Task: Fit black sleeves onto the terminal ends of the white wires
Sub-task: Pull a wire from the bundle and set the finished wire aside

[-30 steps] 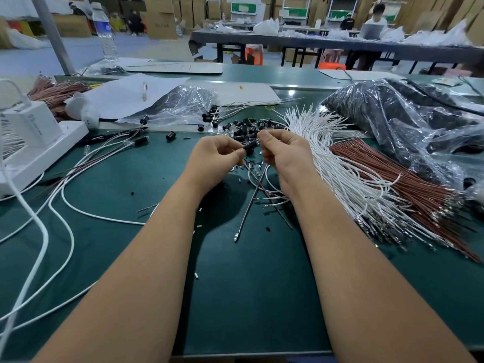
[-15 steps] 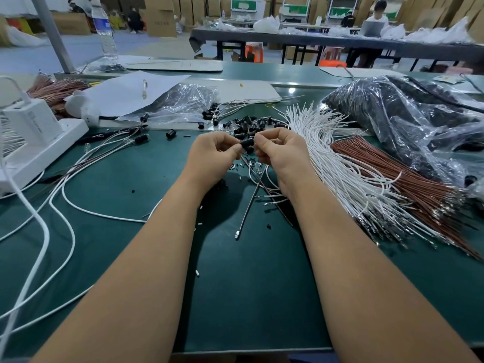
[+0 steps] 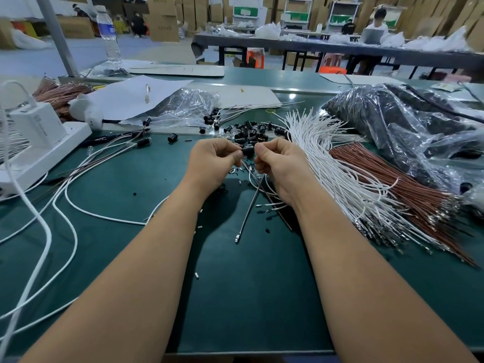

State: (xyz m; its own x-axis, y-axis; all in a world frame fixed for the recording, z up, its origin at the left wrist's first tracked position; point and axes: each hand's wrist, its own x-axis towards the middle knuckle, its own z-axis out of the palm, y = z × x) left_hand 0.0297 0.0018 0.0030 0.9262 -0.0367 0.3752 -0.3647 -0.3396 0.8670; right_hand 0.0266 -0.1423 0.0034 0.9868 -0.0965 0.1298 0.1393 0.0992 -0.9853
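Note:
My left hand and my right hand meet over the middle of the green table. Between their fingertips sits a small black sleeve, pinched from both sides. Thin wires trail down from the sleeve under my right hand, one white, one dark. Just behind my hands lies a heap of loose black sleeves. To the right fans out a large bundle of white wires with metal terminals at their near ends.
Brown wires lie right of the white bundle, beside plastic bags of black parts. A white power strip and long white cables sit at the left. Paper and a clear bag lie behind.
Both hands have stayed together on the sleeve, shifting only slightly. The hanging wires have moved a little.

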